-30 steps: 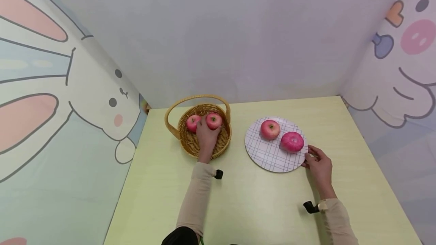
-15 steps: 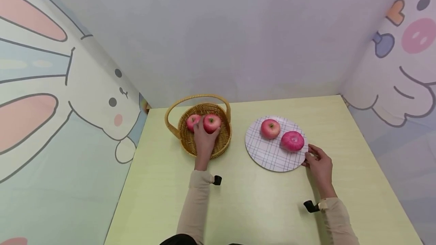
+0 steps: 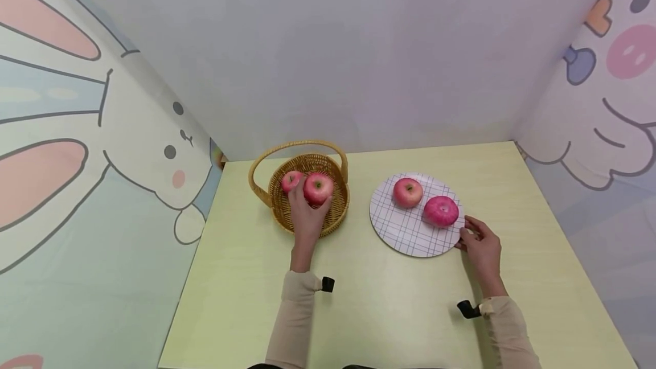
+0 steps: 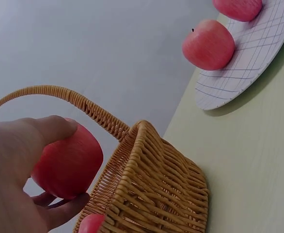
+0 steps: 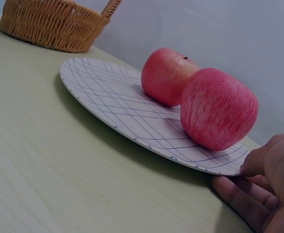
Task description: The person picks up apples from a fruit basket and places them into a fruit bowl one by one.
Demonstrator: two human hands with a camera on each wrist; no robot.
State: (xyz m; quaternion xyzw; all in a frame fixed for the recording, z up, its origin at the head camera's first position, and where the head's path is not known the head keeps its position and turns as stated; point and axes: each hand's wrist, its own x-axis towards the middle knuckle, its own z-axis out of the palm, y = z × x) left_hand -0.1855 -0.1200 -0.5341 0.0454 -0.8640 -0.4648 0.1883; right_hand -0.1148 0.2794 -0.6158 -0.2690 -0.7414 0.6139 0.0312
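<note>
While left hand (image 3: 306,216) grips apple (image 3: 318,188) above basket (image 3: 335,216) and right hand (image 3: 482,249) pinches plate (image 3: 405,232) rim, apple may clip handle (image 3: 297,147) and drop.

Basket handle (image 3: 299,147) arches over the wicker basket (image 3: 333,218), limiting entry from above. Open worktop (image 3: 359,300) strip between basket and plate (image 3: 405,232). Two apples (image 3: 408,192) (image 3: 441,211) crowd the plate's far right; its near-left part is free.

Pale green table (image 3: 400,312); plain grey back wall (image 3: 328,44), cartoon-animal side walls (image 3: 77,130)
</note>
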